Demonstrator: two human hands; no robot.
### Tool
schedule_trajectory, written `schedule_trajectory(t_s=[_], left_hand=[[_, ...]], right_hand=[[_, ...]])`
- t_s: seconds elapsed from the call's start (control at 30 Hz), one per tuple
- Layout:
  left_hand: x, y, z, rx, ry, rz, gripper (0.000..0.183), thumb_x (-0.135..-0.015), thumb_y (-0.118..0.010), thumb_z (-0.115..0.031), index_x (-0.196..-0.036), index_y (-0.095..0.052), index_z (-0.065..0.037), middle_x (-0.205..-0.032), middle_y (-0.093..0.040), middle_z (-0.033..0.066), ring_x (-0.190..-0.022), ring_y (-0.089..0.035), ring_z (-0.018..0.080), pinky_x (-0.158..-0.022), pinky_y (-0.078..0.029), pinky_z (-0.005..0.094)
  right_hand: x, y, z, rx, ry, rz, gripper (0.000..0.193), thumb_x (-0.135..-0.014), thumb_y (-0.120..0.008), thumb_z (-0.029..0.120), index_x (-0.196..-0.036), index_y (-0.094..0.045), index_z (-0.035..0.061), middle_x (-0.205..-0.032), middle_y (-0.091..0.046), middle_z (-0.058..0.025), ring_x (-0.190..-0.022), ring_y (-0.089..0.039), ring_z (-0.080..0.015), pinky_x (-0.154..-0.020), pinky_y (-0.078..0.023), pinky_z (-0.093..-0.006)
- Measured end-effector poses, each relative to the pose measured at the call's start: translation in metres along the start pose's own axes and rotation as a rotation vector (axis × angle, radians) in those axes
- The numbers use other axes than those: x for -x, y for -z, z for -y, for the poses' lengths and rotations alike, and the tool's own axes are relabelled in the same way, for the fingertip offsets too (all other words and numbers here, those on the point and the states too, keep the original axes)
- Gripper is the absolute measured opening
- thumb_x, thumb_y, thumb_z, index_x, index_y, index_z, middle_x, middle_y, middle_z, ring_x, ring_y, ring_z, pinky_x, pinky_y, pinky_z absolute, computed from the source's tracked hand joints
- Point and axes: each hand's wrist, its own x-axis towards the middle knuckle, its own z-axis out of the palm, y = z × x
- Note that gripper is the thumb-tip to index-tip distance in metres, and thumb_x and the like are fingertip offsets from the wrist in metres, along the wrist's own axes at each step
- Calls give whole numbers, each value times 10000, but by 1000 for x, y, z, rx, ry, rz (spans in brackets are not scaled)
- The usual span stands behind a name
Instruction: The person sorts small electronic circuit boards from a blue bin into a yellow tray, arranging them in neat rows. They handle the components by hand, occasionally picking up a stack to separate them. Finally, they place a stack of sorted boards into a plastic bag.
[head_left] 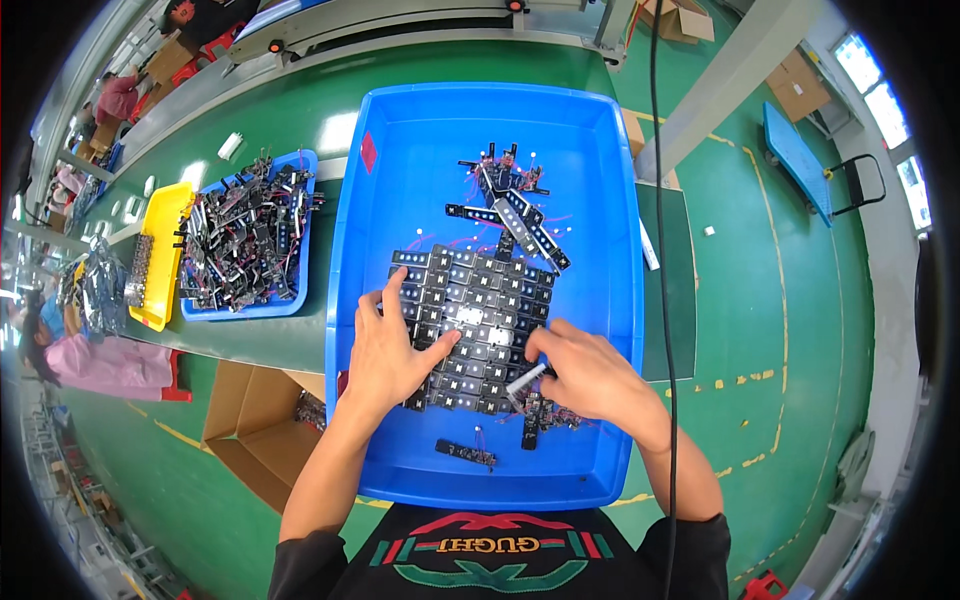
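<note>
A panel of black rectangular pieces (478, 325) with pale markings and dots lies in rows inside a large blue tray (400, 110). My left hand (383, 350) rests on its left side, thumb and forefinger spread apart on the pieces. At the panel's lower right, my right hand (590, 368) is closed, its fingers curled by a pale narrow strip (527, 381) that it seems to grip; the fingertips are partly hidden. Loose black pieces with thin wires (505, 185) are heaped above the panel. Another loose black piece (465, 452) lies below, near the tray's front.
Left of the tray, a smaller blue bin (245, 310) is heaped with similar wired pieces, beside a yellow tray (178, 225). An open cardboard box (255, 420) stands lower left. A black cable (660, 200) hangs down on the right. A blue trolley (797, 165) stands farther off.
</note>
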Motion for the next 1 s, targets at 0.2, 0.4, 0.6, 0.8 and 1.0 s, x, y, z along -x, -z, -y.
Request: schedule_trajectory(t_s=[0.2, 0.4, 0.6, 0.8, 1.0], left_hand=[[11, 11, 1, 45, 32, 11, 946, -746, -766, -430, -1426, -267, -2, -1197, -445, 318, -1121, -467, 448, -985, -392, 472], [13, 14, 7, 194, 107, 36, 958, -750, -778, -413, -1414, -256, 38, -1288, -419, 315, -1164, -498, 436, -979, -429, 455], [19, 10, 10, 149, 34, 11, 958, -740, -794, -387, -1416, -261, 32, -1280, -431, 292, -1157, -504, 424, -971, -435, 447], [26, 12, 17, 126, 29, 8, 943, -770, -764, -409, -1425, -251, 36, -1232, -433, 333, -1124, -505, 461, -966, -424, 462], [26, 18, 27, 82, -26, 20, 954, -785, -722, -489, -1423, -242, 34, -1211, -429, 333, -1097, -506, 489, -944, -431, 486]], right_hand=[[12, -2, 8, 282, 108, -179, 359, -703, -674, 129, -1045, -622, 30, -992, -565, -128, -1031, -521, -338, -856, -453, -450], [-22, -21, 19, 141, 280, -420, 590, -771, -645, 159, -1335, -483, 104, -1259, -463, -161, -1170, -464, -334, -908, -416, -408], [-46, -12, 11, 222, 271, -446, 509, -841, -602, 243, -1313, -509, 78, -1171, -495, -148, -1100, -473, -310, -859, -389, -425], [-50, -7, 9, 391, 139, -481, 436, -880, -566, 297, -1300, -551, 182, -1089, -533, -123, -1061, -487, -283, -847, -374, -438], [-53, -1, 4, 223, 128, -496, 502, -815, -580, 96, -1314, -532, 140, -1202, -511, -153, -1094, -483, -335, -883, -403, -452]])
